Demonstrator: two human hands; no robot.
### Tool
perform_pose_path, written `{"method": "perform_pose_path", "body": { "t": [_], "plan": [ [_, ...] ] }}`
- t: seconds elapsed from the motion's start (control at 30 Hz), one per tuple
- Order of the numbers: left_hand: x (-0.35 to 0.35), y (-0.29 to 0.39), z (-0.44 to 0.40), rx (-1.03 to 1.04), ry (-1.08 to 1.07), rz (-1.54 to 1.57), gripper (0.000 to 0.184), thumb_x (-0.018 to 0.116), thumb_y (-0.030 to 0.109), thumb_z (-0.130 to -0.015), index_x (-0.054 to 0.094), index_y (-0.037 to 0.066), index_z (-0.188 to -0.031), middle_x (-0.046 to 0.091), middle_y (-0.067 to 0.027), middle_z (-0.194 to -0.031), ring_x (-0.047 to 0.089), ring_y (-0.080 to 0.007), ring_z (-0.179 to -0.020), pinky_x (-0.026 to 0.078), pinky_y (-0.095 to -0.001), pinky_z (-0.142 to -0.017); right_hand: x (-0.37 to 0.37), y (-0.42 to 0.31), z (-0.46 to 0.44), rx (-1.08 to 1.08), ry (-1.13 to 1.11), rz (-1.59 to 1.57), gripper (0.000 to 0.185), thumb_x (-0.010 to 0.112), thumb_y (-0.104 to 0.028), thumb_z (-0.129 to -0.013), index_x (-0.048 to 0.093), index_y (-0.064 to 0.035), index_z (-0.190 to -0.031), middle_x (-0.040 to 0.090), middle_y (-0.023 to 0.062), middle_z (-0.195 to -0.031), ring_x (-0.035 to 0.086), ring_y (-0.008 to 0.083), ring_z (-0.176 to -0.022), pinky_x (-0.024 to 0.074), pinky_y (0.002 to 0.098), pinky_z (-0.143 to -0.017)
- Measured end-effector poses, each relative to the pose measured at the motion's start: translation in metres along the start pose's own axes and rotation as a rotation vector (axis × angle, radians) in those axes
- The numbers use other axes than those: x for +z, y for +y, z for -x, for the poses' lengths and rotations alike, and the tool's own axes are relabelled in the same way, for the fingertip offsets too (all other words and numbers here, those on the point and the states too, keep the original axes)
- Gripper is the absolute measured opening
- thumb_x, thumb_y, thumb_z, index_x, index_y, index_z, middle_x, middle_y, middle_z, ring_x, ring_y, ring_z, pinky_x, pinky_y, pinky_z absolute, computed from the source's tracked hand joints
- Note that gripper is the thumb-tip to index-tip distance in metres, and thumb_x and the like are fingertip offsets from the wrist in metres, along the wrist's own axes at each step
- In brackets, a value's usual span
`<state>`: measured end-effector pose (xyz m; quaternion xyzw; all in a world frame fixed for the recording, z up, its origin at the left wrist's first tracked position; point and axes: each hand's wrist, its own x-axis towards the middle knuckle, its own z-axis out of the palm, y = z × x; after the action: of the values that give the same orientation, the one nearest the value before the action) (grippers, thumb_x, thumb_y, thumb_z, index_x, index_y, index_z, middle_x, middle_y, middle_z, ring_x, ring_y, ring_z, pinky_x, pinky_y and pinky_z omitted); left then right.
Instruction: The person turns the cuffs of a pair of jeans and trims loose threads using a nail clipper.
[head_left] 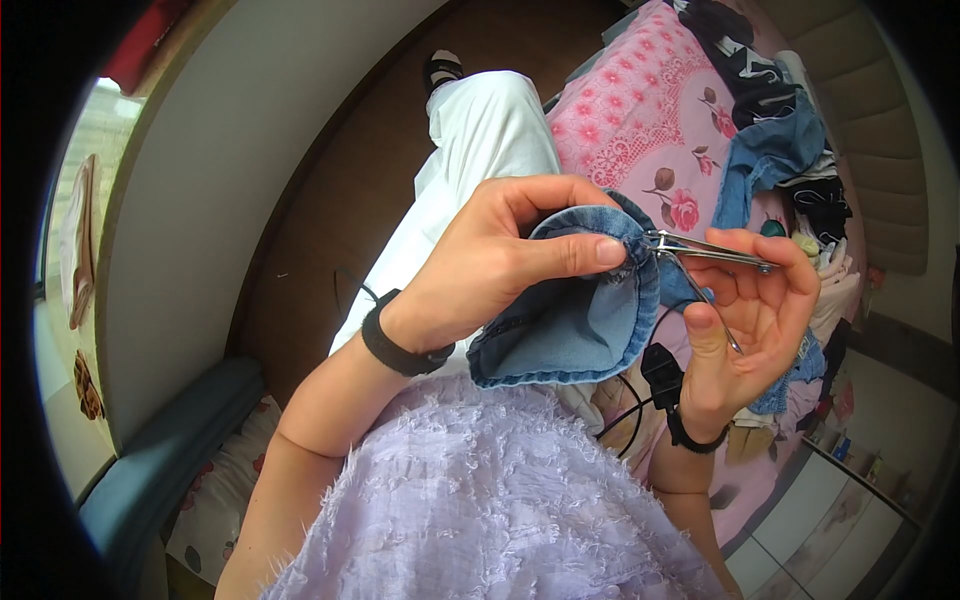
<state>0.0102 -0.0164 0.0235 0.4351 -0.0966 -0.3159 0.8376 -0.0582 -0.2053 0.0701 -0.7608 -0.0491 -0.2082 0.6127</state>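
My left hand [520,240] pinches the seam of a blue denim piece [570,335] between thumb and fingers. The denim hangs open like a tube, with a stitched hem round its edge. In my right hand [750,310] is a pair of silver nail clippers [705,249], its lever swung out toward the thumb. The jaws of the clippers meet the denim at the seam, right beside my left thumb. Whether they bite on a thread is too small to tell.
A pink flowered bedspread [610,120] lies ahead and to the right. On it is a heap of clothes with blue jeans [770,150]. A dark cable [635,410] runs near my right wrist. To the left are a pale wall [240,150] and brown floor [300,260].
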Motion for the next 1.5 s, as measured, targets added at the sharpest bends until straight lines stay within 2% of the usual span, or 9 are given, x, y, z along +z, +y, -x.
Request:
{"method": "perform_pose_path", "body": {
  "t": [0.53,1.03,1.13,1.23,1.33,1.5],
  "plan": [
    [0.0,0.0022,0.0015,-0.02,0.0,0.005,0.022,0.076,0.016,-0.089,0.07,0.0,-0.103,0.069,-0.0013,-0.095,0.062,-0.0076,-0.09,0.047,-0.023,-0.087,0.0069,0.0019,0.0002,-0.009,-0.007,-0.018,0.07,0.085,-0.007,-0.079,0.039,0.0055,-0.129,0.059,0.023,-0.116,0.068,0.0219,-0.095,0.0578,0.0274,-0.085],
    [-0.001,0.0014,0.0016,-0.013,0.0,-0.009,0.022,0.076,0.016,-0.089,0.071,0.0,-0.103,0.069,-0.0016,-0.095,0.063,-0.008,-0.09,0.048,-0.0231,-0.086,0.008,0.0013,0.0028,0.015,0.057,0.029,0.056,0.081,-0.003,-0.082,0.044,0.0025,-0.122,0.064,0.0218,-0.109,0.071,0.0235,-0.089,0.061,0.0297,-0.082],
    [-0.0003,0.0005,0.001,-0.01,-0.005,-0.002,0.022,0.076,0.016,-0.089,0.071,0.0,-0.103,0.07,-0.0019,-0.095,0.063,-0.0081,-0.089,0.048,-0.0233,-0.086,0.0054,0.0019,0.0028,-0.039,0.055,0.096,0.052,0.08,-0.002,-0.083,0.044,0.0018,-0.12,0.065,0.0217,-0.107,0.071,0.0236,-0.089,0.0613,0.03,-0.08],
    [-0.0002,0.0001,0.0004,-0.006,-0.004,-0.015,0.022,0.076,0.017,-0.09,0.071,0.0,-0.103,0.07,-0.0022,-0.095,0.063,-0.0081,-0.09,0.048,-0.0233,-0.087,0.005,0.001,0.0034,-0.083,0.094,0.137,0.042,0.074,-0.014,-0.092,0.048,0.0008,-0.122,0.065,0.0203,-0.108,0.07,0.0225,-0.088,0.0591,0.0289,-0.078],
    [-0.0006,-0.0005,0.0004,-0.008,0.006,-0.009,0.022,0.075,0.019,-0.091,0.071,0.0,-0.103,0.07,-0.0023,-0.095,0.063,-0.0081,-0.09,0.048,-0.0233,-0.087,0.0,0.0067,-0.0012,-0.128,0.183,0.019,0.046,0.077,-0.006,-0.087,0.045,0.0006,-0.119,0.066,0.0214,-0.105,0.071,0.023,-0.088,0.0613,0.0297,-0.078],
    [-0.0012,-0.0016,0.0006,0.004,0.01,-0.04,0.02,0.074,0.018,-0.092,0.071,0.001,-0.102,0.07,-0.0019,-0.094,0.063,-0.0079,-0.089,0.048,-0.0234,-0.086,0.0024,0.0031,-0.0001,-0.042,0.127,0.066,0.057,0.08,-0.009,-0.085,0.042,0.0021,-0.127,0.064,0.0217,-0.111,0.07,0.0228,-0.091,0.059,0.0291,-0.082]
  ]
}}
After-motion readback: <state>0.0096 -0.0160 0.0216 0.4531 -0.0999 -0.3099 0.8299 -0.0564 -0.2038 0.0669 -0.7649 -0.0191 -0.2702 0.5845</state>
